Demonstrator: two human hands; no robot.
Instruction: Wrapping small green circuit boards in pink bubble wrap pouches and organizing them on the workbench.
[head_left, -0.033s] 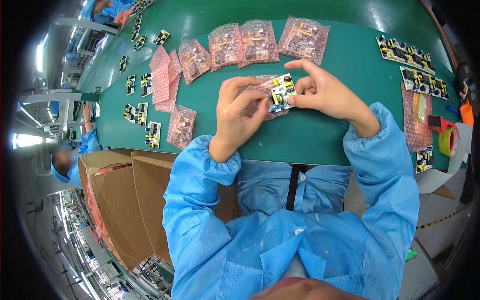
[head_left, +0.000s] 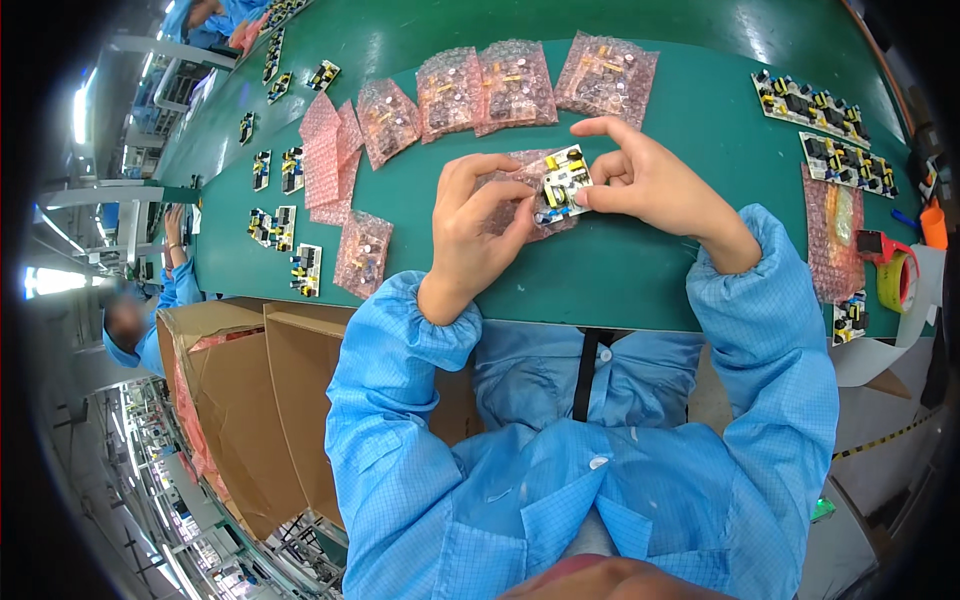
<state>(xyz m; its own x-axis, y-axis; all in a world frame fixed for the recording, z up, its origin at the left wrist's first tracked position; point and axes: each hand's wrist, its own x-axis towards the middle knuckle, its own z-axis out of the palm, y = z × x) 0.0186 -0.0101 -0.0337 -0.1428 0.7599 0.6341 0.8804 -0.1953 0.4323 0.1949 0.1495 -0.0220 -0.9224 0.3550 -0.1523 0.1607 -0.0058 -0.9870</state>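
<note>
My left hand (head_left: pixel 480 235) and right hand (head_left: pixel 655 185) meet just above the middle of the frame, over the green table (head_left: pixel 620 280). Between them I hold a small circuit board (head_left: pixel 566 183) with yellow and black parts, which sits partly inside a pink bubble-wrap bag (head_left: pixel 520 205). My left fingers are curled and clamped on the bag, the thumb pressing its lower edge. My right thumb and forefinger are pinched on the right edge of the board, the other right fingers arched above it. Across the upper middle of the frame lie several filled pink bags (head_left: pixel 515 85) in a row, and a loose stack of flat empty bags (head_left: pixel 325 155) rests at upper left. Bare boards (head_left: pixel 285 225) are scattered along the left part of the table, and longer board panels (head_left: pixel 815 110) lie at upper right. A roll of yellow tape (head_left: pixel 895 280) sits at the right edge. An open cardboard box (head_left: pixel 250 400) stands at lower left, beside my blue sleeve (head_left: pixel 390 420).
</note>
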